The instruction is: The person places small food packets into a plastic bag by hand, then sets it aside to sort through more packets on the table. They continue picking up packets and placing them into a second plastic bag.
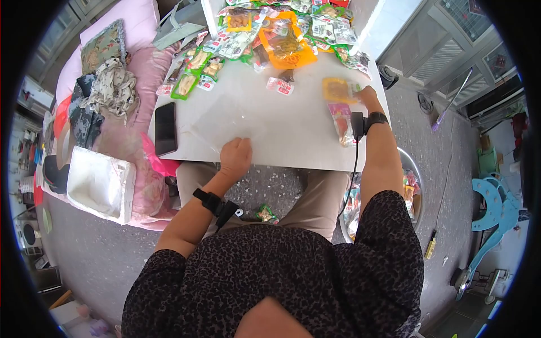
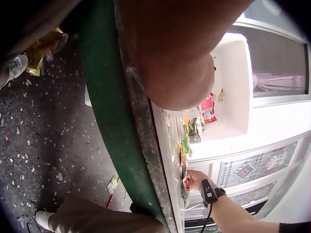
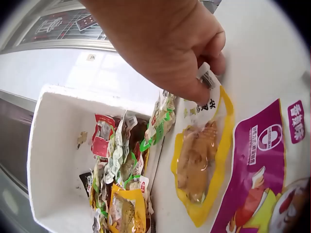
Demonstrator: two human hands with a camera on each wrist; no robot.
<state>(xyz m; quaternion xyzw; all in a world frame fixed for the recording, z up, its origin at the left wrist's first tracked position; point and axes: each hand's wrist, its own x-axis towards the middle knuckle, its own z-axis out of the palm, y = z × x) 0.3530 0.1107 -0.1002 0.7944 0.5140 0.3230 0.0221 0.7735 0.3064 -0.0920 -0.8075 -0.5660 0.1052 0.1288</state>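
My right hand (image 1: 362, 94) reaches to the table's right side and pinches the top corner of a yellow snack packet (image 1: 337, 89). The right wrist view shows thumb and fingers of that hand (image 3: 208, 80) closed on the white tear edge of this yellow packet (image 3: 199, 165), which lies flat. A purple packet (image 3: 262, 160) lies beside it, nearer me (image 1: 341, 121). My left hand (image 1: 236, 149) rests with curled fingers on the near edge of a clear plastic bag (image 1: 222, 118) spread on the white table (image 1: 293, 141).
Several snack packets (image 1: 265, 34) are heaped at the table's far end. A black phone (image 1: 165, 128) lies at the left edge. A white foam box (image 1: 101, 183) sits on the pink bedding. A metal basin (image 1: 414, 188) with packets stands on the floor at the right.
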